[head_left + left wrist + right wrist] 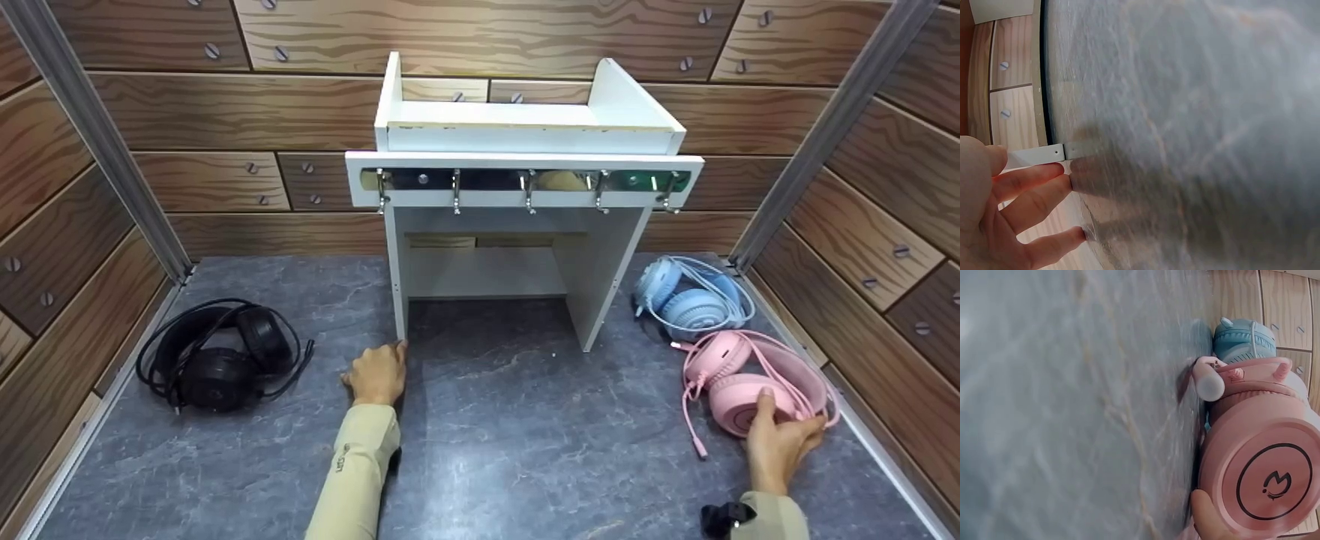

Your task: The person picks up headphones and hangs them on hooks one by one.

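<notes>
Your right hand (784,446) grasps the pink over-ear headset (750,397), thumb over one ear cup (1275,433), to the front right of the white hook-rail shelf (491,199). The headset's headband (796,367) bows away from that shelf. Your left hand (377,375), farther from the headset, pinches the shelf's left front foot (400,326). A ringed, M-like logo (1276,485) marks the cup; your left sleeve's lettering (343,457) is too small to read.

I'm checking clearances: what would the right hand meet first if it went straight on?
The pink round-cupped plastic headset, which the right hand grips; depth past it is unclear.
</notes>
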`<state>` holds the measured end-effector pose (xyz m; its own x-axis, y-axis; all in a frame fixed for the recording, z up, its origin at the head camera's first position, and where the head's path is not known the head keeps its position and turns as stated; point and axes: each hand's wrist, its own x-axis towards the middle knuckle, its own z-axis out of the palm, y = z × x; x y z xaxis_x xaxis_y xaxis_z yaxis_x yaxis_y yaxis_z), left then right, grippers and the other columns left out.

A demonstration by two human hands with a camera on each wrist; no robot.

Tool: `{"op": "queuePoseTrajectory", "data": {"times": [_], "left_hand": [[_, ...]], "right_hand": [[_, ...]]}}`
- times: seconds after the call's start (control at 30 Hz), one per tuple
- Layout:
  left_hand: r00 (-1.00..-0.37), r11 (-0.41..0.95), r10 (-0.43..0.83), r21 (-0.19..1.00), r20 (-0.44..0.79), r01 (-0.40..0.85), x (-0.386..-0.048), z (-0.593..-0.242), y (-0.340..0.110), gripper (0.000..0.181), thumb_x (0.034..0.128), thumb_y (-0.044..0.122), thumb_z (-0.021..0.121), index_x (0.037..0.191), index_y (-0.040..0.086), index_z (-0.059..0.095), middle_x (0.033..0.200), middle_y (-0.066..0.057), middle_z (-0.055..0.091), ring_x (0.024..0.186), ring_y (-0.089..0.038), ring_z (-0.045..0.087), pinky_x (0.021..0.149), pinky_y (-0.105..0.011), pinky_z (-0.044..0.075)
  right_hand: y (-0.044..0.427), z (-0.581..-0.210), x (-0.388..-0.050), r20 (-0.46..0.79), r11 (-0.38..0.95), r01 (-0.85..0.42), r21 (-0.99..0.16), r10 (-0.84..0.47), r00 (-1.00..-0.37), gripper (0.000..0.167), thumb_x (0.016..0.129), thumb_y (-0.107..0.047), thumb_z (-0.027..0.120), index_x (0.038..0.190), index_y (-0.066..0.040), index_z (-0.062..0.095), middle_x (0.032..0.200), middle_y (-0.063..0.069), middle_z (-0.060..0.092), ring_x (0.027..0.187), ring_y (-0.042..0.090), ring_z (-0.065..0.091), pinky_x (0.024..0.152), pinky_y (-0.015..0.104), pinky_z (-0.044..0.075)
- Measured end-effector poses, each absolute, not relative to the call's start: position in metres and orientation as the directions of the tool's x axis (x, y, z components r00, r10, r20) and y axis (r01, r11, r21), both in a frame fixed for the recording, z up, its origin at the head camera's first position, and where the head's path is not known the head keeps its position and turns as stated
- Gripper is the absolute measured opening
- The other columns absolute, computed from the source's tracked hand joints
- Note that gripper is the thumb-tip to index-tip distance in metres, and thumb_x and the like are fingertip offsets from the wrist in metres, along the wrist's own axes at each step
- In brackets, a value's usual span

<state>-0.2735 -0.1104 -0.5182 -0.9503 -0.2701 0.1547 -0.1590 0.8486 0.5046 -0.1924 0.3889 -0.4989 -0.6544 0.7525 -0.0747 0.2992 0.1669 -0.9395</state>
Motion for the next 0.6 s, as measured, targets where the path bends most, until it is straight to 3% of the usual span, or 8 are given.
{"op": "queuePoseTrajectory", "data": {"times": [0.33, 0.6], "left_hand": [[-0.947, 0.858, -0.261, 0.495, 0.186, -0.139, -0.2743, -0.5194, -0.1102, 0.045, 0.1040, 0.032, 0.055, 0.088, -0.005, 0.075, 0.091, -0.033, 0.070, 0.082, -0.056, 0.067, 0.070, -0.076, 0.045], [-0.946, 0.853, -0.275, 0.497, 0.170, -0.159, -0.2736, -0.5193, -0.1101, 0.045, 0.1038, 0.034, 0.055, 0.093, -0.004, 0.076, 0.094, -0.034, 0.070, 0.086, -0.056, 0.067, 0.074, -0.076, 0.045]], "right_hand": [[0.3897, -0.4952, -0.1959, -0.128, 0.125, 0.325, -0.937, 0.743, -0.657, 0.104, 0.099, -0.051, 0.050, 0.155, 0.005, -0.018, 0.162, 0.031, -0.012, 0.149, 0.049, -0.001, 0.121, 0.048, 0.004], [0.3866, -0.4956, -0.2019, -0.141, 0.114, 0.340, -0.934, 0.755, -0.640, 0.108, 0.092, -0.053, 0.059, 0.156, 0.005, -0.007, 0.158, 0.029, -0.010, 0.146, 0.052, 0.012, 0.121, 0.048, 0.011]]}}
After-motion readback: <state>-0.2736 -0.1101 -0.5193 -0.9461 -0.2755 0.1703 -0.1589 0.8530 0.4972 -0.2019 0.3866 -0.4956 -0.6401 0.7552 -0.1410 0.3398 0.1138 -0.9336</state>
